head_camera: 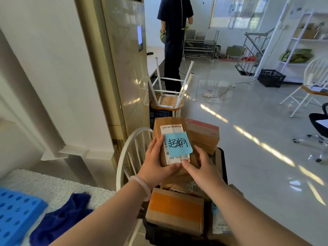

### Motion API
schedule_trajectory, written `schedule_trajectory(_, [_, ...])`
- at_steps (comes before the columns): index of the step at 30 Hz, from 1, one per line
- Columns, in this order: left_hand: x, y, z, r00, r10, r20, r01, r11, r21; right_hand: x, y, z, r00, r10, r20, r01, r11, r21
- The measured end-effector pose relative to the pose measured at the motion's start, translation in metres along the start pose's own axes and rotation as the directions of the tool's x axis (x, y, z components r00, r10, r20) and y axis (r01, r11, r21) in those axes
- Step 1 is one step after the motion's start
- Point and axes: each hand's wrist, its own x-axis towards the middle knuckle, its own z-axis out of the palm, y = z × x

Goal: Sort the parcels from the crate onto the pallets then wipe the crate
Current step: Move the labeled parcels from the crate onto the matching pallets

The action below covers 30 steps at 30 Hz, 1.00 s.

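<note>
Both hands, left hand (157, 164) and right hand (200, 167), grip the labelled parcel (174, 139) from either side above the seemingly dark crate (224, 167), tilting its blue note (178, 144) readable for sorting.

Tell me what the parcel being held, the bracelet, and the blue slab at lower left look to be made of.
Parcel: brown corrugated cardboard, matte, creased, paper label.
Bracelet: pale, translucent, glossy; perhaps jade or glass.
Blue slab: likely moulded plastic, with regular round holes.
</note>
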Motion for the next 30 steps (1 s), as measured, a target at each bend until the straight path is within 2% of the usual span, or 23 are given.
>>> schedule_trajectory(4, [-0.008, -0.004, -0.001, 0.999, -0.037, -0.008, 0.037, 0.999, -0.005, 0.003, -0.016, -0.002, 0.985, -0.106, 0.134, 0.099, 0.993, 0.061])
schedule_trajectory(8, [-0.02, -0.008, -0.007, 0.993, -0.096, -0.069, 0.091, 0.993, -0.073, 0.013, -0.021, -0.002, 0.959, -0.179, 0.219, 0.186, 0.983, -0.011])
schedule_trajectory(11, [-0.036, -0.005, -0.011, 0.983, -0.114, -0.143, 0.106, 0.992, -0.064, 0.018, -0.026, 0.004, 0.918, -0.251, 0.306, 0.281, 0.958, -0.058])
schedule_trajectory(14, [-0.06, 0.007, -0.017, 0.952, -0.172, -0.252, 0.158, 0.985, -0.074, 0.014, -0.037, 0.013, 0.855, -0.329, 0.401, 0.354, 0.935, 0.012])
schedule_trajectory(20, [-0.135, 0.015, -0.034, 0.829, -0.228, -0.511, 0.285, 0.958, 0.036, -0.026, -0.059, 0.055, 0.678, -0.457, 0.576, 0.5, 0.861, 0.094])
schedule_trajectory(27, [-0.252, 0.018, -0.052, 0.596, -0.348, -0.724, 0.419, 0.904, -0.089, -0.105, -0.077, 0.12, 0.376, -0.563, 0.736, 0.565, 0.769, 0.3])
schedule_trajectory(30, [-0.303, 0.019, -0.067, 0.523, -0.343, -0.78, 0.444, 0.891, -0.094, -0.147, -0.089, 0.147, 0.287, -0.575, 0.766, 0.591, 0.736, 0.331])
